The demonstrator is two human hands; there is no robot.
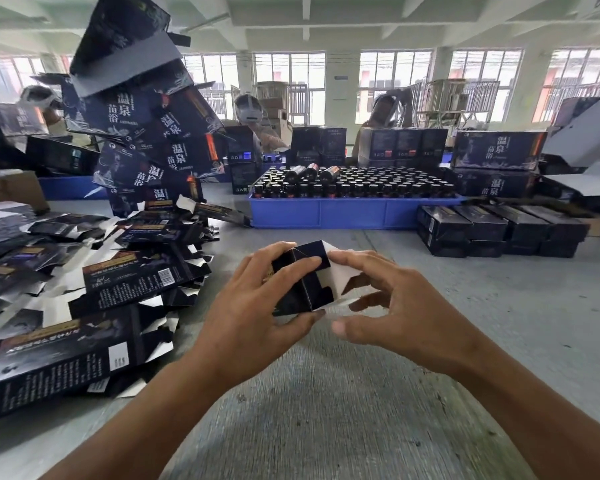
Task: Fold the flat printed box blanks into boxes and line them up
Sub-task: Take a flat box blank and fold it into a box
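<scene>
Chinese lettering, 温泉苗浴, showed white on the dark tumbled boxes [142, 133] at left. Over the grey table [326, 393], the left hand [253, 306] gripped a half-folded dark box [305, 282], while the right hand [388, 306] pinched its white flap. Flat blanks [84, 289] lay heaped left; finished boxes [499, 230] lined up right, beside a blue crate [343, 213] of bottles, in a windowed workshop.

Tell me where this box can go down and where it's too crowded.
Free: the grey table beneath the left hand and right hand, and right of them, in front of the folded boxes. Crowded: the flat blanks on the left, the blue crate behind.
</scene>
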